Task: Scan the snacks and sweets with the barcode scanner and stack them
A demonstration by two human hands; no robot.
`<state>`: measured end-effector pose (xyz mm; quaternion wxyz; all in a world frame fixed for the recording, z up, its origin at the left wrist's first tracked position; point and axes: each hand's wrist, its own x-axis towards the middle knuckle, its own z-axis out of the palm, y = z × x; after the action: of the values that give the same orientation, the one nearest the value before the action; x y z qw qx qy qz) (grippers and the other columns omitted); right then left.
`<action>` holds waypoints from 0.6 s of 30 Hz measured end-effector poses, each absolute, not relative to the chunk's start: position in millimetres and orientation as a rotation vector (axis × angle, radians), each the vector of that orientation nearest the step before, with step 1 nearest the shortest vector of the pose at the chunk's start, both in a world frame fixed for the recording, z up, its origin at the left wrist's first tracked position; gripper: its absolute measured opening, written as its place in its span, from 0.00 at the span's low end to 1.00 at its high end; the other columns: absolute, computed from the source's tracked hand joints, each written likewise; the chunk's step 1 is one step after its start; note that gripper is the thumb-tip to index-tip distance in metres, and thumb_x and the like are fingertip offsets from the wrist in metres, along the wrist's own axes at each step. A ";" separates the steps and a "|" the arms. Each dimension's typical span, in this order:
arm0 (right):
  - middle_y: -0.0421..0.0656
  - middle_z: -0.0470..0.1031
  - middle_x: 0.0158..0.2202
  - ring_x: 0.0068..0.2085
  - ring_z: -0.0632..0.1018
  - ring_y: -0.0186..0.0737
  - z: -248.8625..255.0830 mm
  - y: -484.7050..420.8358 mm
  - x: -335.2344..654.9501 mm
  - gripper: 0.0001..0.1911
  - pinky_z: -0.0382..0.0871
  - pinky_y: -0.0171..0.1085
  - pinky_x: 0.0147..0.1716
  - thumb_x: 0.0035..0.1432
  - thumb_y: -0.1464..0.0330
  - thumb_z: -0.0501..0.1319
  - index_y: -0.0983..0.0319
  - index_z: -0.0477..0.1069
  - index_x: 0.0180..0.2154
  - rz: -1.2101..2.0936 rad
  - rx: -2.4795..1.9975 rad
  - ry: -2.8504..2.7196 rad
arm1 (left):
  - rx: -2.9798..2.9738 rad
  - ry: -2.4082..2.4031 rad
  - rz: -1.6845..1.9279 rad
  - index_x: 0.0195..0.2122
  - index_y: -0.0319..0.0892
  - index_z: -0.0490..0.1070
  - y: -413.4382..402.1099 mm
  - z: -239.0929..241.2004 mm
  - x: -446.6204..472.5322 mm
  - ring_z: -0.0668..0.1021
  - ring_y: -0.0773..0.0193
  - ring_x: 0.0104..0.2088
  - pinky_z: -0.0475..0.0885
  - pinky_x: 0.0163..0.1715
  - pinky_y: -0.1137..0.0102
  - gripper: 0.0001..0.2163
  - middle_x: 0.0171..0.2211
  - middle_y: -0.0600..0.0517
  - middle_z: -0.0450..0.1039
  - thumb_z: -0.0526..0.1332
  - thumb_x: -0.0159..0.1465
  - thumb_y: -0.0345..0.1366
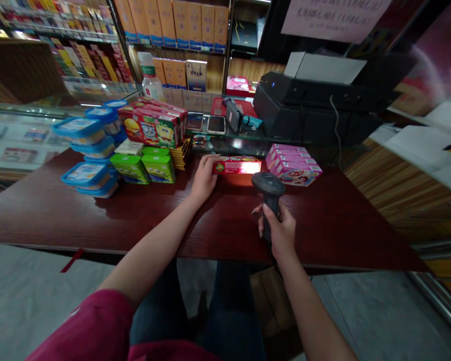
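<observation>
The right hand [284, 229] partly hides the barcode scanner [268, 184], while the top edge cuts off the pink notice [332, 19], whose writing is blurred.

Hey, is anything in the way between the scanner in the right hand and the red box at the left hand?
Nothing visible: the scanner in the right hand casts light straight onto the red box. The left hand covers only its left end, and the pink boxes sit off to the right.

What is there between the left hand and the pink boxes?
In the head view, a red box lies there: one end is in the left hand, the other is near the pink boxes.
</observation>
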<state>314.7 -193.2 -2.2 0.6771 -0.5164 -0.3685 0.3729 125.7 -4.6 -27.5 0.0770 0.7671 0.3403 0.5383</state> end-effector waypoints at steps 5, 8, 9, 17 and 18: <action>0.41 0.83 0.33 0.16 0.70 0.28 -2.7 -195.5 315.0 0.19 0.63 0.30 0.11 0.55 0.54 0.75 0.61 0.74 0.35 0.802 -1.132 -0.824 | 2.278 1.017 1.600 0.57 0.45 0.71 -10.1 -25.8 123.9 0.77 0.55 0.59 0.73 0.65 0.56 0.25 0.55 0.45 0.72 0.58 0.60 0.18; 0.42 0.83 0.33 0.16 0.70 0.28 -0.9 -197.7 316.6 0.19 0.65 0.30 0.12 0.55 0.54 0.75 0.62 0.76 0.35 0.772 -1.121 -0.825 | 2.333 0.968 1.601 0.64 0.46 0.69 -19.6 -14.2 116.6 0.76 0.56 0.61 0.72 0.66 0.57 0.27 0.58 0.44 0.68 0.58 0.64 0.21; 0.42 0.83 0.33 0.16 0.70 0.28 -0.2 -197.9 316.5 0.20 0.65 0.31 0.12 0.54 0.54 0.75 0.62 0.76 0.35 0.770 -1.122 -0.827 | 2.368 0.943 1.601 0.67 0.47 0.67 -22.9 -7.1 111.3 0.75 0.56 0.61 0.72 0.66 0.58 0.29 0.58 0.44 0.68 0.58 0.66 0.21; 0.44 0.84 0.34 0.15 0.70 0.29 1.5 -179.5 271.1 0.20 0.63 0.31 0.11 0.55 0.53 0.74 0.62 0.77 0.36 0.914 -1.034 -0.833 | 2.651 1.022 1.580 0.68 0.53 0.68 -28.0 95.9 -9.5 0.71 0.53 0.65 0.70 0.69 0.53 0.25 0.62 0.45 0.67 0.61 0.71 0.29; 0.44 0.84 0.34 0.15 0.70 0.29 2.1 -176.1 260.4 0.20 0.63 0.31 0.12 0.55 0.52 0.74 0.62 0.77 0.36 0.935 -1.018 -0.839 | 2.684 1.067 1.537 0.67 0.52 0.70 -24.9 108.8 -31.1 0.72 0.53 0.64 0.71 0.68 0.53 0.24 0.61 0.45 0.68 0.62 0.70 0.29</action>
<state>260.4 -176.1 2.1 0.6903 -0.4555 -0.3754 0.4184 -31.1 -24.9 108.8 -0.0652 0.8187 0.3253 0.4687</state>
